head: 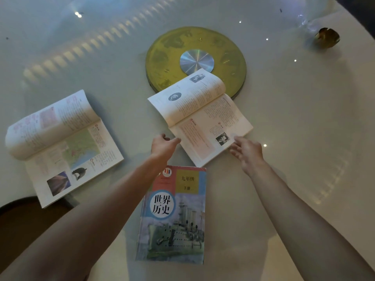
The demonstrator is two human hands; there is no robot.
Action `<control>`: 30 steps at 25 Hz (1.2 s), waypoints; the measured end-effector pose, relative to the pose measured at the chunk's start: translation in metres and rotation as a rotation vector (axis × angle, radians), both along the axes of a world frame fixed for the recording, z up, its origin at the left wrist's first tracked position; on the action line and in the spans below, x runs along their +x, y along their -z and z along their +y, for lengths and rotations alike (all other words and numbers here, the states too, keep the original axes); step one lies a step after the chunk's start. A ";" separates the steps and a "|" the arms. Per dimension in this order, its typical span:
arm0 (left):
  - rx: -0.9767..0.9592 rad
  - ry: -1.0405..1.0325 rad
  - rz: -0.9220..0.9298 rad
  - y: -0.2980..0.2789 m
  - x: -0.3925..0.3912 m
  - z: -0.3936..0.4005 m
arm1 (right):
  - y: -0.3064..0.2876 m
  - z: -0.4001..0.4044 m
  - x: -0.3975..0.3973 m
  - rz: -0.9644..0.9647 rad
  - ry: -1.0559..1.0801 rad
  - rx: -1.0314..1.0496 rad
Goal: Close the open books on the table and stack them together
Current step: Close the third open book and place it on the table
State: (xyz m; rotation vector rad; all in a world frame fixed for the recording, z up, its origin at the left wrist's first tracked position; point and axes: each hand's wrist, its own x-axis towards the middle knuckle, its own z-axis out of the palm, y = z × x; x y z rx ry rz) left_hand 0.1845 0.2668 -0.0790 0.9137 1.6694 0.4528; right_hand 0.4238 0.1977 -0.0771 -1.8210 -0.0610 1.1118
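Observation:
Three books lie on the glossy white table [294,118]. An open book [199,116] with text and small portraits sits at centre, its far page overlapping a gold disc. My left hand [163,146] is at its near left edge, fingers apart and holding nothing. My right hand [246,152] hovers by its near right corner, fingers spread, fingertips touching or just short of the page. A second open book [63,147] with a map and a bird picture lies at the left. A closed history textbook [172,216] with a warship cover lies near me, between my forearms.
A round gold turntable disc [162,57] with a silver hub sits at the table's centre. A small gold ornament [327,38] stands far right. A dark chair back [24,218] shows at the lower left table edge.

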 end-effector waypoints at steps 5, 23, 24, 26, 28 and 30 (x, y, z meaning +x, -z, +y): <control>-0.027 -0.106 -0.123 0.013 0.017 0.018 | 0.011 0.022 0.011 0.041 0.031 -0.065; -0.118 -0.157 -0.358 -0.026 0.022 -0.008 | -0.018 -0.031 -0.021 0.199 0.013 0.138; -0.060 -0.116 -0.252 -0.025 0.018 -0.014 | -0.022 -0.036 -0.018 0.154 0.014 0.138; 0.016 -0.119 -0.180 -0.019 0.011 -0.022 | -0.028 -0.048 -0.009 0.096 -0.012 0.143; 0.003 -0.191 -0.302 -0.016 0.006 -0.030 | -0.029 -0.064 -0.001 0.071 -0.063 0.136; -0.034 -0.289 -0.459 -0.014 0.006 -0.036 | -0.027 -0.080 0.007 0.050 -0.089 0.107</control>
